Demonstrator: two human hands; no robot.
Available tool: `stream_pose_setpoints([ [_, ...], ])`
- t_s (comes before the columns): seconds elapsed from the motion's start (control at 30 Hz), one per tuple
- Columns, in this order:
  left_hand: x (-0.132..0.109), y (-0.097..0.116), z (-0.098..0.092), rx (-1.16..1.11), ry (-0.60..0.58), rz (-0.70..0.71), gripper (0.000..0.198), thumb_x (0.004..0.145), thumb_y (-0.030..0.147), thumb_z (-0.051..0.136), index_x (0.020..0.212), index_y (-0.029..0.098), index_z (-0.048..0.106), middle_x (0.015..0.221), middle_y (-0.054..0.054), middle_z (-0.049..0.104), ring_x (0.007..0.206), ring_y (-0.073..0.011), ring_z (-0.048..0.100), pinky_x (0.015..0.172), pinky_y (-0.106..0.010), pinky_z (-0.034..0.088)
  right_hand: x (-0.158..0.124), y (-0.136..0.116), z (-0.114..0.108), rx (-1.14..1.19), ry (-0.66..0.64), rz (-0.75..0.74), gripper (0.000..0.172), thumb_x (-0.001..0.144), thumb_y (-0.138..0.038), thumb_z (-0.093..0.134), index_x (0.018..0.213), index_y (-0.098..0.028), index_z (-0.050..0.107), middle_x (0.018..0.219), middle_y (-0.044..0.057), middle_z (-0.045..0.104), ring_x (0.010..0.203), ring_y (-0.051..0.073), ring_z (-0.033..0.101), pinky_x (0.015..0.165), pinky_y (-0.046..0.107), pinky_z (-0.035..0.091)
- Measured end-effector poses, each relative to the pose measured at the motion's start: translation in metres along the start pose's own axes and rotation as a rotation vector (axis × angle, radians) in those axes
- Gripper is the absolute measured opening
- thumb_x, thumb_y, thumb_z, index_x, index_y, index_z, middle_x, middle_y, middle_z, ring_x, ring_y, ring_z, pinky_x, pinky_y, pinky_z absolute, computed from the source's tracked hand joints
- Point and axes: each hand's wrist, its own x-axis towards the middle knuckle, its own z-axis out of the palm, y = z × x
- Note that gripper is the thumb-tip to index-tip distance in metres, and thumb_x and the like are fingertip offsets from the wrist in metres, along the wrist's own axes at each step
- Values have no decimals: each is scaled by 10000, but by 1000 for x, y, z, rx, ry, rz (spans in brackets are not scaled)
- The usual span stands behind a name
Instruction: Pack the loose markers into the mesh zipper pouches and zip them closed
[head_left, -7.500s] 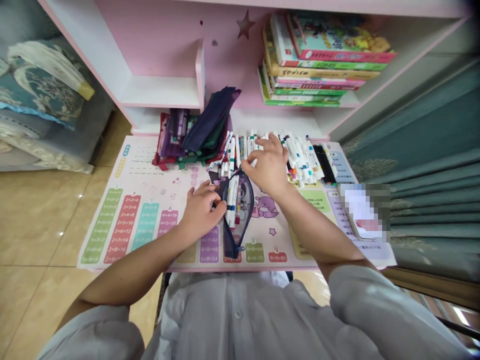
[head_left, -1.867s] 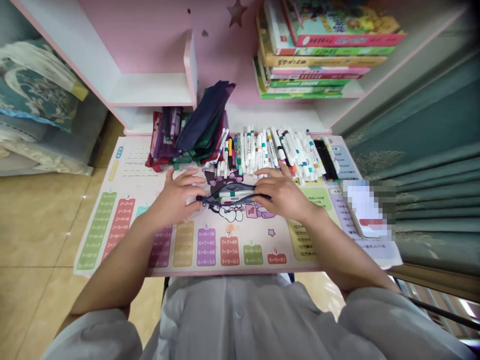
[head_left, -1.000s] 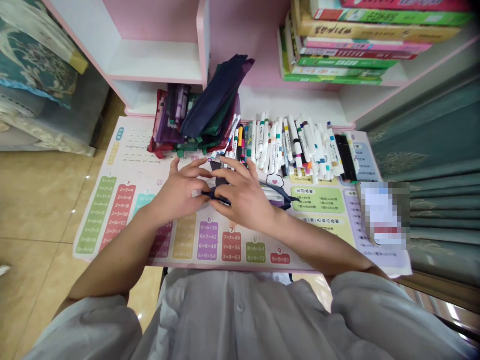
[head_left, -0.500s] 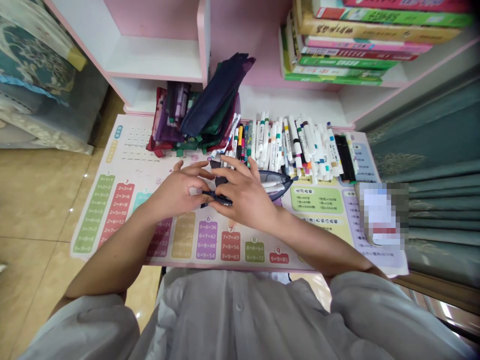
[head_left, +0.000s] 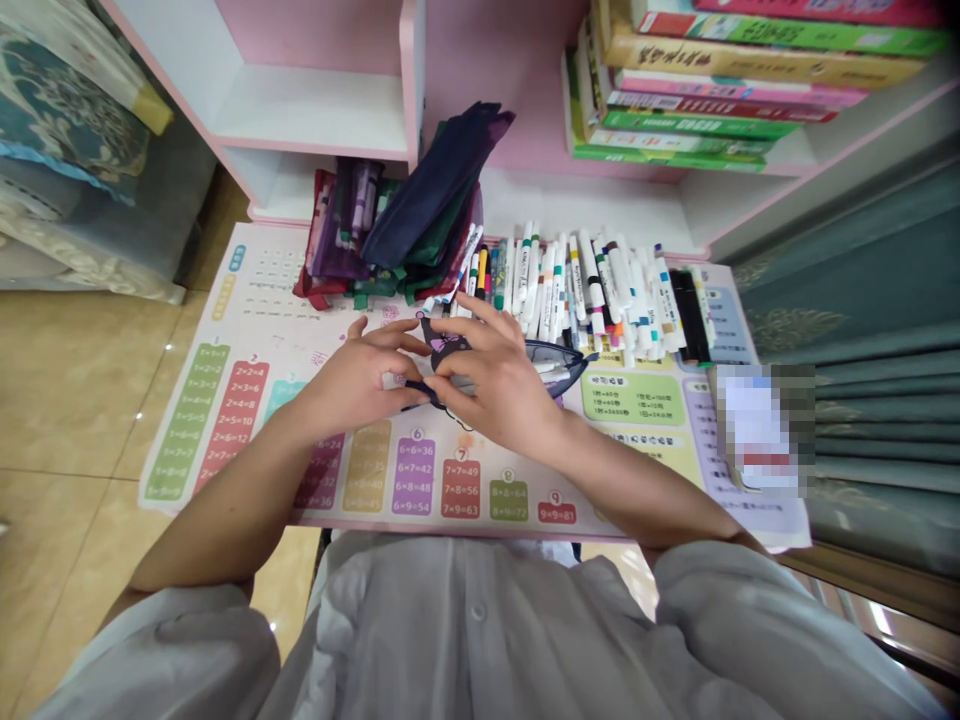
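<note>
A dark zip pouch point(head_left: 559, 362) lies on the printed mat point(head_left: 225, 440), between the left hand point(head_left: 352, 380) and the right hand point(head_left: 491, 385). The left fingers are spread and the right fingers are curved over the pouch; any pinch cannot be told. If the pouch is tilted, its markers could slip out. If it is pushed toward 12 o'clock, the loose markers point(head_left: 592, 290) could be scattered. Other pouches point(head_left: 390, 225) are piled at 11 o'clock.

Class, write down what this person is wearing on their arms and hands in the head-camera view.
The left hand and right hand are bare, with no gloves, rings or watch showing. The forearms are uncovered too. A loose, creased white long-sleeved shirt with a small round button ends in wide sleeves gathered near the elbows.
</note>
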Motion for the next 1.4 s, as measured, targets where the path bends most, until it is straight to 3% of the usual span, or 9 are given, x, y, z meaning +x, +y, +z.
stream_pose_setpoints([
  [0.2, -1, -1, 0, -8, 5, 3, 99, 804, 317, 765, 743, 240, 752, 1238, -36, 744, 1402, -348, 508, 1201, -663, 175, 7, 8, -6, 122, -115, 142, 210, 868, -197, 658, 665, -205, 715, 1397, 98, 645, 1517, 351, 358, 1200, 594, 361],
  [0.33, 0, -3, 2, -15, -4, -3, 116, 795, 326, 783, 737, 234, 743, 1241, -43, 740, 1410, -361, 498, 1194, -679, 172, 12, 10, -9, 178, -187, 196, 211, 840, -172, 675, 637, -214, 706, 1456, 57, 609, 1540, 307, 329, 1245, 555, 318],
  [0.47, 0, -5, 2, -19, 4, -5, 123, 791, 323, 784, 724, 231, 738, 1241, -48, 738, 1413, -356, 495, 1197, -677, 165, 14, 9, -10, 166, -222, 251, 171, 817, -171, 703, 650, -202, 719, 1491, 85, 581, 1545, 300, 319, 1261, 529, 288],
  [1.4, -1, -5, -1, -20, 1, -23, 179, 799, 371, 762, 702, 230, 712, 1232, -50, 744, 1412, -354, 494, 1198, -655, 194, 10, 20, -7, 172, -177, 208, 157, 805, -174, 701, 655, -219, 715, 1493, 50, 577, 1547, 327, 308, 1206, 593, 362],
])
